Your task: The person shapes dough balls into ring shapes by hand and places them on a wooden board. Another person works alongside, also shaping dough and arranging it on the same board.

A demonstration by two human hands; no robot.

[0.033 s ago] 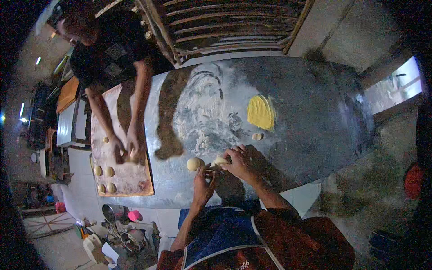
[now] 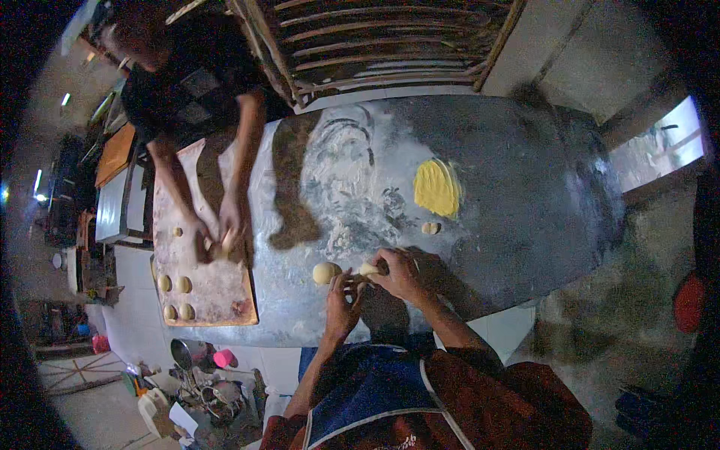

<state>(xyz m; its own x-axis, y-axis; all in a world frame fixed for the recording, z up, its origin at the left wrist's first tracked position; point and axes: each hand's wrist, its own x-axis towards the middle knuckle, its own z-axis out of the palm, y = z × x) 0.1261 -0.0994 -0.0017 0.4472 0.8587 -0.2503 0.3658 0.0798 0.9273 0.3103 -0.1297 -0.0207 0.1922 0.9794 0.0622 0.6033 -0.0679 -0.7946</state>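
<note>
A small pale piece of dough (image 2: 367,268) is pinched between my hands near the table's front edge. My right hand (image 2: 396,274) has its fingers curled round the dough's right side. From the left, my left hand (image 2: 343,301) meets it with thumb and fingertips pressed together; exactly how it grips is partly hidden. Just beyond the left fingertips rests a round, smooth dough ball (image 2: 325,273). Farther off to the right lie small lumps of dough (image 2: 431,228), close to a yellow spread, soft and butter-like (image 2: 436,189).
Loose flour (image 2: 341,172) covers the middle of the dark table (image 2: 525,187). At left, a co-worker's hands (image 2: 217,244) work over a wooden board (image 2: 214,300) holding several dough balls (image 2: 184,284). A slatted wooden rack (image 2: 390,45) stands behind. Pots (image 2: 190,352) sit below, left.
My right fingers have come down and curled closer round the dough piece. The co-worker's arms and their shadow have shifted slightly to the right.
</note>
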